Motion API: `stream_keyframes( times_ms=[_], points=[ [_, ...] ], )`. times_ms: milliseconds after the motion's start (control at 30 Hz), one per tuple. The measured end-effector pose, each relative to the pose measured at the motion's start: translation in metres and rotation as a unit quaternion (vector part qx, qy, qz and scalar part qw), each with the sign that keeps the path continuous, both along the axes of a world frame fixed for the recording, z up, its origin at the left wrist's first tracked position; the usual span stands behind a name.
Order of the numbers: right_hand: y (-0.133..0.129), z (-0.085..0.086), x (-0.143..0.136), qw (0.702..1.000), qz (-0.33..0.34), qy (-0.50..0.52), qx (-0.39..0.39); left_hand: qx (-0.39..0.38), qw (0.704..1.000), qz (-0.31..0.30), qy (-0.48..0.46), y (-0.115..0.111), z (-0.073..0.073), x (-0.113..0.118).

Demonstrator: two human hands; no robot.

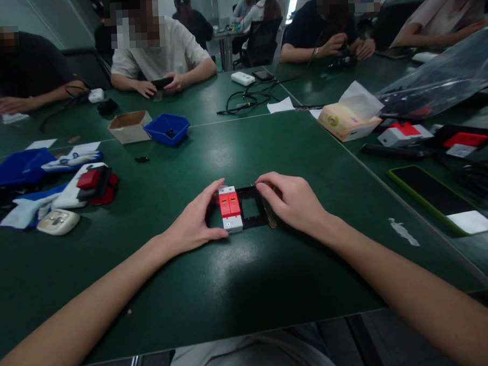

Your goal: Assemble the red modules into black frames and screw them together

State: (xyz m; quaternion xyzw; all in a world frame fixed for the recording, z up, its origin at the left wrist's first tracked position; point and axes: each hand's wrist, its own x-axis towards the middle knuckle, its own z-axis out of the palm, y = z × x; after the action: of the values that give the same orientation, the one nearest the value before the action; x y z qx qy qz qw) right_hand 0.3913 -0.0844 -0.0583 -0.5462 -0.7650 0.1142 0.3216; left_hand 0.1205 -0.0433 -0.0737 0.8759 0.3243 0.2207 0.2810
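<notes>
A red and white module lies on the green table, directly left of a flat black frame with a rectangular opening. My left hand is curved around the module's left side, thumb at its near end and fingers at its far end. At the frame's far right corner, my right hand has its thumb and fingertips pressed together. Whatever lies between those fingertips is too small to make out. A small brownish piece rests beside the frame's right edge, below my right hand.
Blue tray and cardboard box stand beyond my left hand. Gloves and a white-and-red device lie left. Tissue pack, green-edged phone and cables are right. People sit across the table.
</notes>
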Motion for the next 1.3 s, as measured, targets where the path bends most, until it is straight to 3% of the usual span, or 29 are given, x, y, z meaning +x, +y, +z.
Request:
stream_keyframes(
  times_ms=[67, 133, 233, 333, 467, 633, 700, 833, 1067, 1167, 1300],
  points=[
    [0.002, 0.001, 0.004, 1.0, -0.012, 0.015, 0.025, 0.009, 0.999, 0.037, -0.019, 0.013, -0.002, -0.007],
    [0.003, 0.0, 0.005, 0.999, -0.015, 0.017, 0.032, 0.063, 0.991, 0.122, -0.007, 0.033, -0.004, -0.019],
    [0.002, -0.003, 0.002, 1.0, -0.004, 0.005, 0.015, 0.15, 0.956, 0.251, 0.03, 0.068, -0.005, -0.044],
    [-0.001, -0.004, -0.003, 1.0, 0.014, -0.007, -0.009, 0.194, 0.927, 0.315, 0.06, 0.099, -0.007, -0.075],
    [-0.002, -0.004, -0.005, 1.0, 0.024, -0.01, -0.017, 0.153, 0.904, 0.387, 0.096, 0.125, -0.008, -0.106],
    [-0.002, -0.005, -0.004, 0.999, 0.024, -0.011, -0.018, 0.111, 0.894, 0.416, 0.127, 0.138, -0.008, -0.115],
    [-0.002, -0.005, -0.005, 0.999, 0.029, -0.012, -0.025, 0.107, 0.899, 0.393, 0.161, 0.137, -0.008, -0.112],
    [-0.003, -0.006, -0.006, 0.999, 0.034, -0.013, -0.04, 0.134, 0.927, 0.271, 0.222, 0.117, -0.003, -0.096],
    [0.0, -0.007, -0.003, 0.999, 0.027, -0.013, -0.038, 0.13, 0.969, 0.075, 0.194, 0.04, 0.007, -0.054],
    [0.0, -0.006, -0.002, 0.999, 0.027, -0.015, -0.038, 0.118, 0.976, 0.024, 0.181, 0.016, 0.01, -0.043],
    [-0.001, -0.006, -0.003, 0.998, 0.034, -0.026, -0.038, 0.107, 0.978, 0.006, 0.177, 0.008, 0.014, -0.036]
  ],
)
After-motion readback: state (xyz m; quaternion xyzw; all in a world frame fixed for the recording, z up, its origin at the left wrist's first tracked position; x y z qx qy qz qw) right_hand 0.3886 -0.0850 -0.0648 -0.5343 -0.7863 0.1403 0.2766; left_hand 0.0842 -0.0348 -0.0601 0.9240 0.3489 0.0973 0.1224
